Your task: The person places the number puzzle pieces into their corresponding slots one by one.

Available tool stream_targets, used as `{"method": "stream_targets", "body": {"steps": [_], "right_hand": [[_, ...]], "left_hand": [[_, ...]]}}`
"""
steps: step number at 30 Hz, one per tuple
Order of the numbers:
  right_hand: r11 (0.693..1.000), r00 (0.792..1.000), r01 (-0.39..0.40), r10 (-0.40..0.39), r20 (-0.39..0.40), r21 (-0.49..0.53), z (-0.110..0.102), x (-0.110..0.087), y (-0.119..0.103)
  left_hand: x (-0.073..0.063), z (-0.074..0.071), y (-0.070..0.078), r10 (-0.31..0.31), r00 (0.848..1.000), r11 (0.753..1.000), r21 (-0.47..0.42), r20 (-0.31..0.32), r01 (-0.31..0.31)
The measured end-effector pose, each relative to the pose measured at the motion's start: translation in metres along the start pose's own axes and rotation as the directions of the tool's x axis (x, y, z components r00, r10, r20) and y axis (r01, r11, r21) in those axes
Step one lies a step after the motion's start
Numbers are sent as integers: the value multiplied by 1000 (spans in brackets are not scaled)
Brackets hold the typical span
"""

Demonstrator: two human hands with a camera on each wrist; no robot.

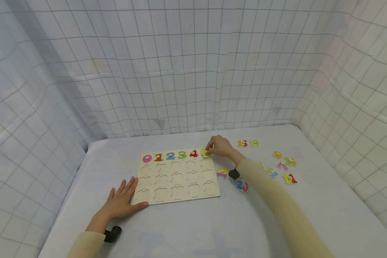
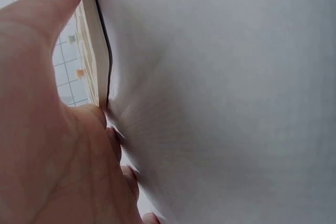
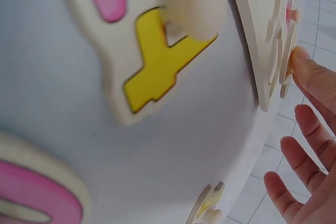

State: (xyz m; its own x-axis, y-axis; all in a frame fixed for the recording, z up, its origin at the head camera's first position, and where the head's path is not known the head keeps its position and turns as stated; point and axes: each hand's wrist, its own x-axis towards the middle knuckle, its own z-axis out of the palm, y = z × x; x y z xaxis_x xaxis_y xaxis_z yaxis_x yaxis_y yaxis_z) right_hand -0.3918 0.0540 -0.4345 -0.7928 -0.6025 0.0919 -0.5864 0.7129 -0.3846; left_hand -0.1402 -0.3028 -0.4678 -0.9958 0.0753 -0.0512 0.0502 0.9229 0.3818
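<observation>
A pale wooden number puzzle board lies on the table, with knobbed pieces 0 to 4 in its top row. At the row's right end, my right hand pinches a yellow number piece whose digit is partly covered. In the right wrist view the held piece sits tilted against the board face, its other fingers spread free. My left hand rests flat at the board's lower left corner, thumb along the front edge and fingers by the left edge. The left wrist view shows this hand touching the board's side.
Right of the board lie several loose number pieces, among them a 20, a pink-and-yellow piece, an 11 and a 15. The right forearm partly covers some. Grid-patterned curtains surround the white table.
</observation>
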Motion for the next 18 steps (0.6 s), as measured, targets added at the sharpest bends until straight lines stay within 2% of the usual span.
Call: {"method": "stream_targets", "body": {"steps": [6,10,18], "right_hand": [[999,998,-50,50,24,3,1,8,-4],[998,998,-59,59,33,0,2,10,-4],[998,997,-65,65,36,-14,3,13,-2]], "left_hand": [[-3,-6,10,-20,1000,1000,16,15,20],[-3,-8,12,-28,999,999,32,28,27],[-1,-3,4,2,1000,1000,-9,-7,-2]]}}
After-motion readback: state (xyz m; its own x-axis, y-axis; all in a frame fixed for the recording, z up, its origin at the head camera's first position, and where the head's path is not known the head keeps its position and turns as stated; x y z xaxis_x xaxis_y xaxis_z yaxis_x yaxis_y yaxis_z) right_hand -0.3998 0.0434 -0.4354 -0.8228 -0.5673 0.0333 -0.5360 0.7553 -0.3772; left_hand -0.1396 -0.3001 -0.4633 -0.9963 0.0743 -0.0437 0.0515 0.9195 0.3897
